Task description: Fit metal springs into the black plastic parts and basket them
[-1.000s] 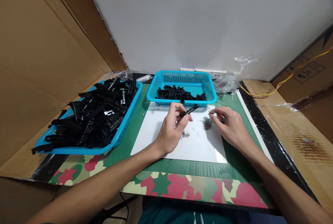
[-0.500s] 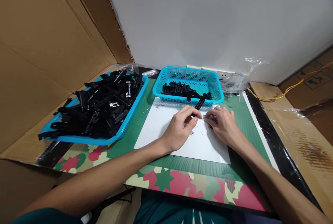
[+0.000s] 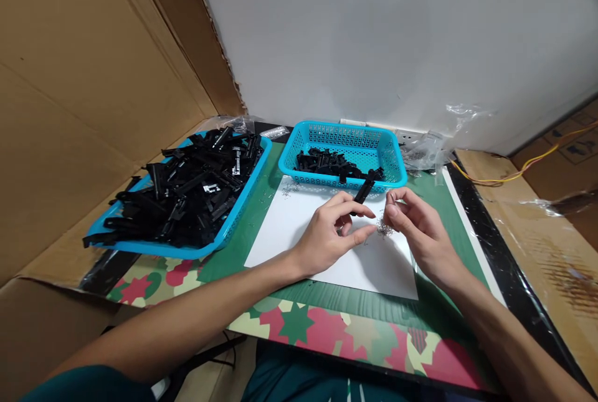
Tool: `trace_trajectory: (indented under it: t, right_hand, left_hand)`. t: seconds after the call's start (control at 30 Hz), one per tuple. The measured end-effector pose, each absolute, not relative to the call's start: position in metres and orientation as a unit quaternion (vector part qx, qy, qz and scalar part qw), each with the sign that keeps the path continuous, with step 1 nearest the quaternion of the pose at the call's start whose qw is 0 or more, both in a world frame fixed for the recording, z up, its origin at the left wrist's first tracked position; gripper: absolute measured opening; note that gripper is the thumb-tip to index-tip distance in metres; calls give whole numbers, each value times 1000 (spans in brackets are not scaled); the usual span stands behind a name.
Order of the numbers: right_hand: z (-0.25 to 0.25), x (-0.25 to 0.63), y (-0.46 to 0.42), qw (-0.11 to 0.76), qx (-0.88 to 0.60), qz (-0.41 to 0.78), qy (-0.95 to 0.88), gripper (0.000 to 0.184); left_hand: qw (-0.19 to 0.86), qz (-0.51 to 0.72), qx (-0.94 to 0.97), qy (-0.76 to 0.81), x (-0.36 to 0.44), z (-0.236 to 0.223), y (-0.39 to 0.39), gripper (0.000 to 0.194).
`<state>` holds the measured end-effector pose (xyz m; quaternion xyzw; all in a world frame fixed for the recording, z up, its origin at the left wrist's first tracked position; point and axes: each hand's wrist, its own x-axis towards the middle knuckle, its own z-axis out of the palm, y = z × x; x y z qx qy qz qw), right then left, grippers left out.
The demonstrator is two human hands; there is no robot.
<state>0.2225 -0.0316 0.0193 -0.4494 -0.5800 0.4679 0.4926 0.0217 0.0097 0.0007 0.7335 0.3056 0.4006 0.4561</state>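
My left hand point(image 3: 334, 234) is over the white sheet of paper point(image 3: 284, 240). A long black plastic part point(image 3: 364, 189) runs out from behind its index finger towards the nearer basket rim. It appears held by the back fingers, though the contact is hidden. The thumb and index fingertip are spread apart. My right hand point(image 3: 418, 221) is raised at the right, thumb and fingers pinched together; anything between them is too small to make out. Just below its fingertips lies a small heap of tiny metal pieces point(image 3: 384, 227) on the paper.
A blue basket point(image 3: 402, 171) at the back holds several black parts. At the left, a larger blue basket point(image 3: 243, 199) is piled high with longer black parts. Clear plastic bags point(image 3: 427, 149) and a yellow cable point(image 3: 518, 174) lie at the right. Cardboard point(image 3: 93, 71) stands on the left.
My right hand has drawn away from my left and turned, uncovering the metal heap. My left thumb and index finger have spread apart. The view has shifted slightly.
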Motion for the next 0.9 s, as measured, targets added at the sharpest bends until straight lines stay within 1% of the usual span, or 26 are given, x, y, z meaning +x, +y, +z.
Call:
trace_trajectory:
  t: [0.1,0.17,0.23,0.3,0.47,0.53,0.63,0.67,0.77,0.8,0.83,0.9]
  right_hand:
    - [15,215,-34,494,-439,498,-561,24]
    - [12,212,-35,484,-437,513,-558,23]
    - [12,211,-36,475,-438,516,-562,22]
    - [13,211,-38,466,-450,494,-580,22]
    - [18,219,-41,415,-511,384,-648,20]
    - [21,224,-41,415,-515,365,-655,19]
    - [27,235,-40,443,-529,348,-635,21]
    - [29,240,-40,453,-536,345,-623,22]
    - [35,252,-38,457,-546,361,-602,26]
    - [35,255,-38,451,-551,371,-596,26]
    - [35,257,-37,441,-556,382,-592,27]
    - [31,260,-37,403,-570,411,-586,27]
  left_hand:
    - [448,404,740,297,22,2,8,23]
    - [426,406,754,292,21,4,8,19]
    - [406,404,769,283,20,4,8,19]
    - [398,401,776,281,19,5,8,20]
    - [392,368,791,292,18,5,9,25]
    - [390,350,801,290,18,4,10,25]
    - [401,346,798,288,18,2,10,20]
    - [414,343,791,290,18,2,9,21]
    - [465,298,783,288,17,0,8,42]
    - [472,277,788,281,17,0,8,43]
    - [468,260,799,274,17,-1,8,39]
    - [428,248,830,259,17,-1,8,27]
